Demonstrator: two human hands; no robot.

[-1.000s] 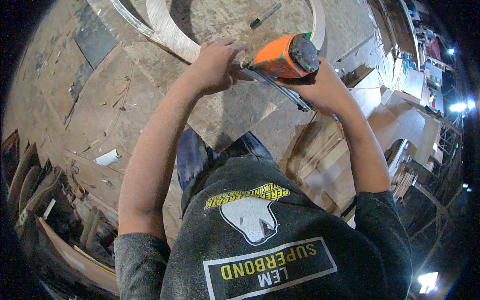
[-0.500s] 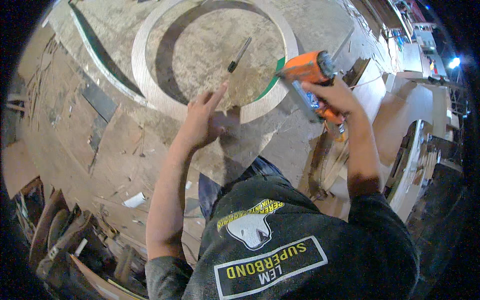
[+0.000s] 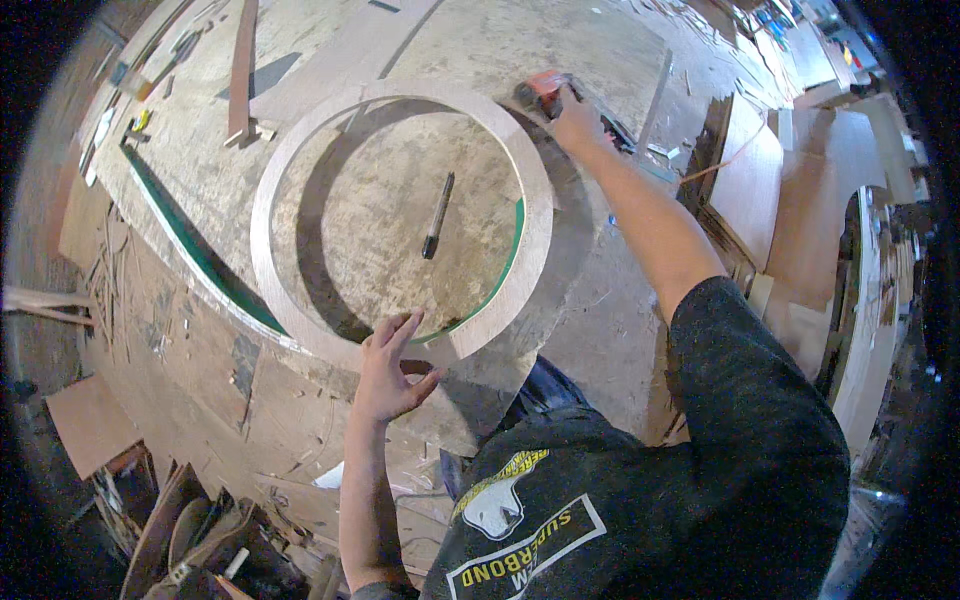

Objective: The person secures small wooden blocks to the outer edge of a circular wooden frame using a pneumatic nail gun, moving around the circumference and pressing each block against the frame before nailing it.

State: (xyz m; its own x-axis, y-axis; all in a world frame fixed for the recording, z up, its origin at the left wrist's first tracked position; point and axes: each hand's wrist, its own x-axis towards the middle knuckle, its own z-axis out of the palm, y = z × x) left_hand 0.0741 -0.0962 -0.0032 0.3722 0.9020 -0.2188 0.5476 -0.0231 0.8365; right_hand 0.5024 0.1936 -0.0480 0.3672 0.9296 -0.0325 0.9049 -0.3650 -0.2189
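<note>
A large pale wooden ring (image 3: 262, 240) lies on a worn work table (image 3: 600, 230), with a green strip (image 3: 514, 240) along its inner right and lower side. A black marker (image 3: 438, 215) lies inside it. My left hand (image 3: 390, 370) is open at the ring's near rim, fingers apart. Beyond the ring's back-right side, my right hand (image 3: 575, 125) is shut on an orange pneumatic nail gun (image 3: 543, 90), partly hidden by that hand. A long curved strip (image 3: 190, 235) with a green face extends leftward from the ring's near-left side.
A long brown board (image 3: 242, 70) lies at the back left, near a small yellow item (image 3: 142, 122). Wooden panels (image 3: 750, 190) are stacked at the right, with a thin orange hose (image 3: 720, 165) crossing them. Offcuts (image 3: 180, 520) are piled at the lower left.
My right hand has carried the nail gun from the ring's near side to beyond its back right. My left hand remains at the near rim. The view has shifted, showing more table.
</note>
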